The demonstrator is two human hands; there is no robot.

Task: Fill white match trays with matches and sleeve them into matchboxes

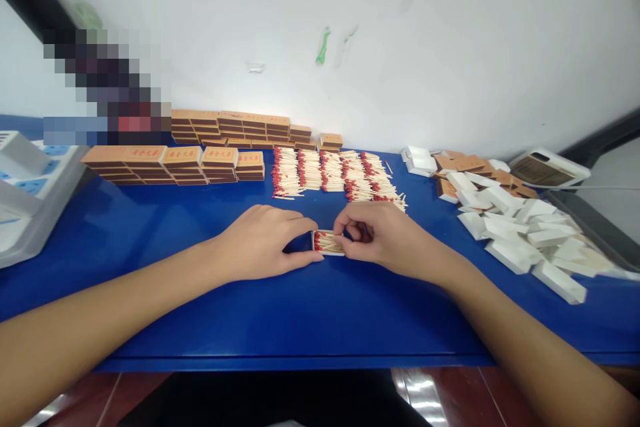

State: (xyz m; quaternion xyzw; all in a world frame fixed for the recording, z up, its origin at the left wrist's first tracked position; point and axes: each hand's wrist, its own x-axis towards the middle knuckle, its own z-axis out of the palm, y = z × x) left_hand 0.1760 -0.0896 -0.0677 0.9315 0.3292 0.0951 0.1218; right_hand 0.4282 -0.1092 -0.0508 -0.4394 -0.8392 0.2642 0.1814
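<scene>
A small white matchbox tray (pixel 328 252) lies on the blue table, filled with red-tipped matches (pixel 325 240). My left hand (pixel 265 240) grips the tray's left end between thumb and fingers. Over its right end, my right hand (pixel 377 233) is closed in a pinch, with thumb and fingertips at the matches' plain ends. Its fingertips cover that part of the tray. Just behind my hands, loose matches (pixel 333 170) lie in several side-by-side piles, most with their red heads to the left.
Orange matchboxes (pixel 145 157) stand stacked at the back left. To the right is a heap of white trays (pixel 515 220) and orange sleeves (pixel 465 163). A phone (pixel 550 167) with a cable lies behind the heap. A white power strip (pixel 30 213) sits at far left.
</scene>
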